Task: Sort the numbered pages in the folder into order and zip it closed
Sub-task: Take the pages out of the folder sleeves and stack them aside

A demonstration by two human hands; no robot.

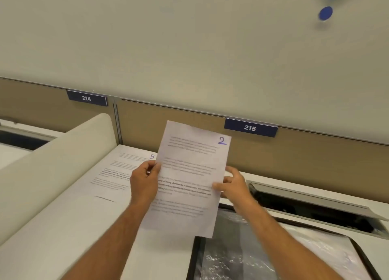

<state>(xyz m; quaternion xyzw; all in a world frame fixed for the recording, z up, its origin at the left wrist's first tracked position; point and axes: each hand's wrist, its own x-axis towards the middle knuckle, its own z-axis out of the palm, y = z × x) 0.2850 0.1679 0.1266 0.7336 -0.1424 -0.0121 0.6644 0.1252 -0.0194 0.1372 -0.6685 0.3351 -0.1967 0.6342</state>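
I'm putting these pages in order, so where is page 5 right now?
Page 5 lies flat on the desk, left of centre in the head view, its right edge hidden behind page 2 and the left hand, below the 214 sign.

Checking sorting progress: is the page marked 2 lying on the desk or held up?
Held up. The left hand and right hand pinch page 2 by its side edges, raised over the desk.

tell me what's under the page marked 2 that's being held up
Under the page marked 2, held by the left hand and right hand, lie the desk, part of the page marked 5 and the clear folder's corner. The rest there is covered.
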